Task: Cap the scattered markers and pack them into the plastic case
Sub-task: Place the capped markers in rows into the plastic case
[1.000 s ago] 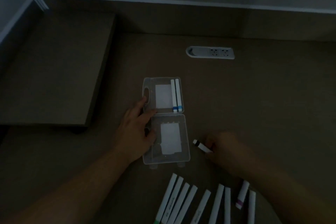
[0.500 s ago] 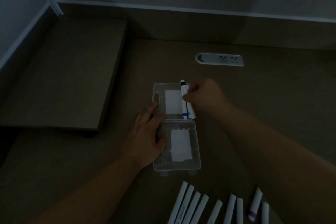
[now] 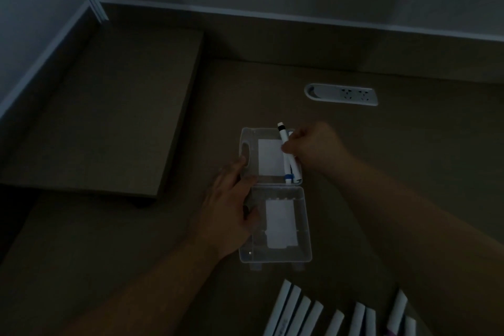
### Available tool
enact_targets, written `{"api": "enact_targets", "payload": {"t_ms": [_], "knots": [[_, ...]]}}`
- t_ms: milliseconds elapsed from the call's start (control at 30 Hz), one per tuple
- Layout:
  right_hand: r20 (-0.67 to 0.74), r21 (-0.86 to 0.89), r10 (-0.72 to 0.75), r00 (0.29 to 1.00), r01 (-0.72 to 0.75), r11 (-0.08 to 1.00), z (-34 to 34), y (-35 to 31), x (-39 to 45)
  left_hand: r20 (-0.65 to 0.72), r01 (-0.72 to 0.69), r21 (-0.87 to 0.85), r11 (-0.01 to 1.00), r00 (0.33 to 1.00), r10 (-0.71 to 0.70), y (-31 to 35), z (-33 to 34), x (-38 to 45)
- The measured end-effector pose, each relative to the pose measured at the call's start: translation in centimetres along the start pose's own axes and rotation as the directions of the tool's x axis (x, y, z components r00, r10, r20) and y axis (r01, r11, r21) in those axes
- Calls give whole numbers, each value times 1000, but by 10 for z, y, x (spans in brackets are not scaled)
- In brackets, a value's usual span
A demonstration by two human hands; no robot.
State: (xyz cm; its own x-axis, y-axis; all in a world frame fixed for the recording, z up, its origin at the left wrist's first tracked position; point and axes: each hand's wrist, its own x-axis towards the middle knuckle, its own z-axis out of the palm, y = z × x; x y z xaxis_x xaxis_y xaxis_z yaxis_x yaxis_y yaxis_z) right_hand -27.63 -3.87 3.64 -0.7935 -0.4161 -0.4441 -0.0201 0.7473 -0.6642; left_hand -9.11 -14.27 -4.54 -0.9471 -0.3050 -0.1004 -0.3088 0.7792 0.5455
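A clear plastic case [image 3: 302, 226] lies open on the desk, both halves flat with white labels showing. My right hand [image 3: 313, 146] pinches a white marker with a black cap [image 3: 283, 135] over the right side of the far half, its black end sticking past the far rim. Blue-banded markers [image 3: 291, 176] lie along that right side under it. My left hand [image 3: 231, 207] rests flat on the left edge of the case, fingers reaching the handle cutout [image 3: 245, 154]. Several white markers [image 3: 305, 314] lie in a row at the near edge.
A raised wooden platform [image 3: 109, 117] stands to the left of the case. A recessed socket strip [image 3: 341, 94] sits in the desk behind the case. A wall runs along the back of the desk. One marker with a purple band [image 3: 395, 311] lies at the near right, partly behind my right forearm.
My right hand carried the black-capped marker from the desk at the case's right up to the far half, and holds it there over the blue-banded markers. My left hand stayed on the case.
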Motion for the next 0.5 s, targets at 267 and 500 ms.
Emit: {"api": "enact_targets", "payload": {"t_ms": [267,500], "knots": [[-23,-52,-20,1000,18,998,-2,3,-2,16,15,-9,1000,1000,-15,-1,0,0],[55,81,-1,999,-4,997,-9,2,-1,26,12,-10,1000,1000,-12,0,-1,-1]]}}
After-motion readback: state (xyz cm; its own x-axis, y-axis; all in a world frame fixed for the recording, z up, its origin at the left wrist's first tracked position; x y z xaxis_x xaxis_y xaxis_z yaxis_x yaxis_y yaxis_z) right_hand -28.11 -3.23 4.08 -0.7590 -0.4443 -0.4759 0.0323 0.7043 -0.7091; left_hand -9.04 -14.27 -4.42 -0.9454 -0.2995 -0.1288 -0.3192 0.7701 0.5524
